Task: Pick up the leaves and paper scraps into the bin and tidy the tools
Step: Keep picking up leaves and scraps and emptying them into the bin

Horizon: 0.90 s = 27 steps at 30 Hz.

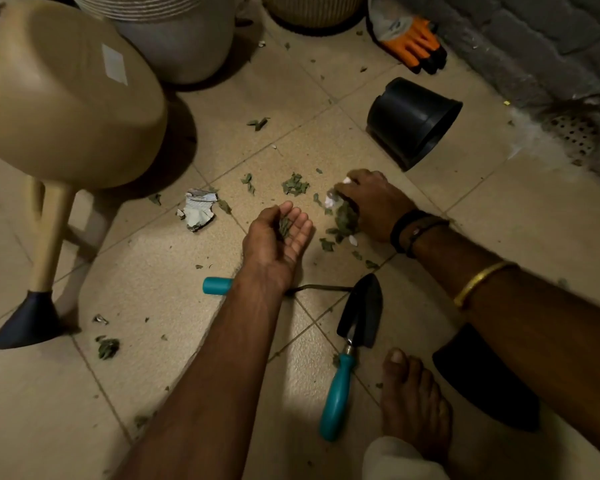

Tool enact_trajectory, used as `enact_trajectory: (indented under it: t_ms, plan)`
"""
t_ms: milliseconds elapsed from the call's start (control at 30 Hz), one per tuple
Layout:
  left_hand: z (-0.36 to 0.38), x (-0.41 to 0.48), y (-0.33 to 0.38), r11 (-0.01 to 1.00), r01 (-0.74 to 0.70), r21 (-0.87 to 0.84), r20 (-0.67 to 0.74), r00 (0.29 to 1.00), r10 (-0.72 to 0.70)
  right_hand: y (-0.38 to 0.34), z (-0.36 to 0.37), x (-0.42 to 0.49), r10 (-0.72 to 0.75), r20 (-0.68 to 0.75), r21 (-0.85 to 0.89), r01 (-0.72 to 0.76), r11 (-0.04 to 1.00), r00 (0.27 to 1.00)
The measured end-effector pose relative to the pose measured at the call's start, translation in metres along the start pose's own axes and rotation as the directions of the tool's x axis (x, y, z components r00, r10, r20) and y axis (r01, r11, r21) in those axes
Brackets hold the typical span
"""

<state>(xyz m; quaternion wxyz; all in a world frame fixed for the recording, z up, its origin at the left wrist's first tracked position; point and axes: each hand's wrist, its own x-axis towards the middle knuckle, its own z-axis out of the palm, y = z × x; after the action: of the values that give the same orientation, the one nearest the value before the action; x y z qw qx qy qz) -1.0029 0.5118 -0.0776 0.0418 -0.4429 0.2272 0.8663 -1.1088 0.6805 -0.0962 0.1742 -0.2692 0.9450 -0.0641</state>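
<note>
Left hand (278,233) cupped around leaves (284,226) (right hand (371,206) gathering more).

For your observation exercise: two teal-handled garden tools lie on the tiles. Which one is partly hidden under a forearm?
The hand rake near the left wrist; the forearm crosses its shaft. The trowel lies fully visible beside the foot.

Open tiled floor (146,258) lies left of the two hands. A tan stool (66,98) crowds the far left; a tipped black pot (411,121) blocks beyond; a trowel (352,344) lies near the bare foot (413,393).
</note>
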Motion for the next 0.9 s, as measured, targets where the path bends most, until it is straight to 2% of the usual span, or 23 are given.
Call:
enact_trajectory:
  t_ms: [267,367,500,567,667,767,833,900]
  plan:
    - [0.0,-0.003,-0.003,0.999,-0.006,0.053,0.008,1.0,0.006,-0.021,0.016,-0.051,0.047,0.064,-0.017,-0.046,0.999,0.997]
    - [-0.001,-0.003,-0.006,0.994,-0.021,0.106,0.013,1.0,0.02,-0.025,0.024,-0.048,0.039,-0.069,0.102,-0.032,0.994,0.997]
    - [-0.004,-0.001,-0.006,0.989,-0.042,0.144,-0.012,0.999,0.044,-0.029,0.019,-0.045,0.272,-0.224,0.344,-0.185,0.92,0.936]
    - [-0.004,0.0,-0.009,0.983,-0.05,0.177,-0.009,0.999,0.052,-0.034,0.007,-0.046,0.327,-0.237,0.505,-0.171,0.846,0.915]
    - [0.004,-0.004,-0.019,0.971,-0.069,0.229,0.046,0.997,0.06,-0.047,-0.009,-0.049,0.262,-0.164,0.635,-0.101,0.766,0.951]
    - [0.012,-0.007,-0.025,0.974,-0.094,0.205,0.081,0.994,0.078,-0.06,-0.024,-0.05,0.119,-0.026,0.62,-0.077,0.781,0.993]
    - [0.012,-0.005,-0.023,0.986,-0.071,0.15,0.082,0.995,0.059,-0.064,-0.028,-0.049,0.116,-0.047,0.609,-0.064,0.791,0.992]
    - [0.01,-0.006,-0.02,0.993,-0.036,0.11,0.117,0.993,0.023,-0.066,-0.029,-0.048,0.159,-0.15,0.592,-0.041,0.805,0.976]
